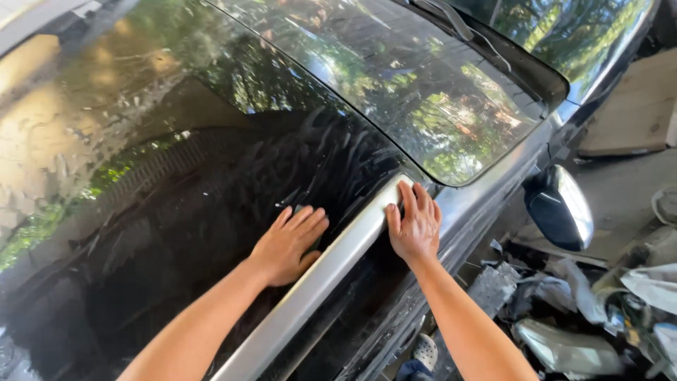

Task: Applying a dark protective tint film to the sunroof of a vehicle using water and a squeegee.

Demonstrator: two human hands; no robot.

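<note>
Where the silver roof rail (331, 268) runs along the car's edge, wide room across the black roof (176, 212) leftward. Left hand (289, 243) flat on the smeared, streaky roof, fingers spread, gripping nothing. Right hand (415, 226) open on the rail's upper end, fingers extended, holding nothing. Windshield (409, 85) ahead; side mirror (560, 208) and scrap pile (599, 310) crowding the right.

My left hand (289, 243) covers a pad on the car roof (176, 212), only its corner peeking out, kind unclear. Both forearms cut off at bottom edge. Debris pile (599, 310) past the roof's right edge too jumbled to identify.
</note>
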